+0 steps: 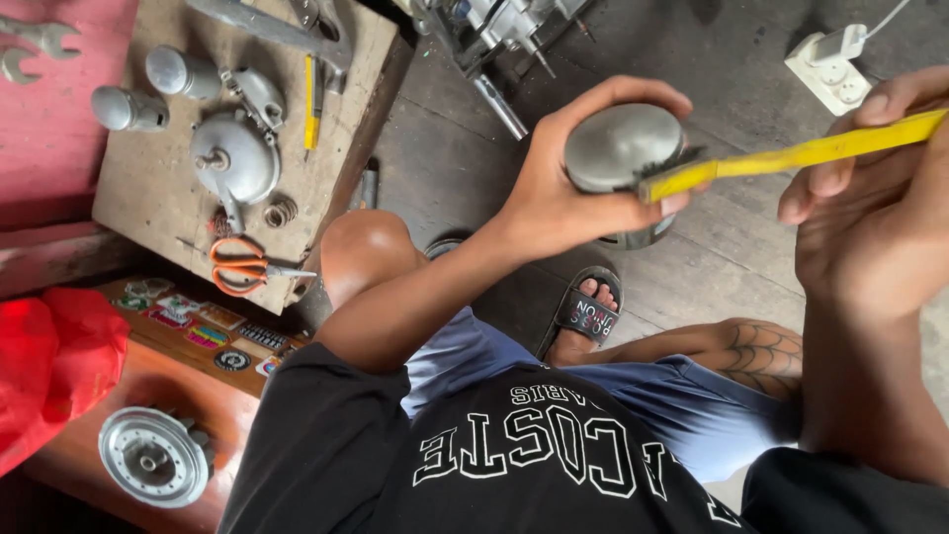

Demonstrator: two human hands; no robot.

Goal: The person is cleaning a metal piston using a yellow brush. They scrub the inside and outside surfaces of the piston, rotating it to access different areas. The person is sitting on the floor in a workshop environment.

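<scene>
My left hand (563, 188) grips a round grey metal piston (618, 143), its domed crown facing up at the camera. My right hand (875, 198) holds a yellow-handled wire brush (791, 156) by the handle. The brush's dark bristle head rests against the right edge of the piston crown. Both hands are raised above my lap, over the wooden floor.
A wooden board (148, 198) at upper left carries grey metal engine parts (232, 153), orange-handled scissors (242, 265), a yellow tool and springs. A round metal clutch part (153, 457) lies on a brown bench beside a red cloth (49, 366). A white power strip (830, 69) sits upper right.
</scene>
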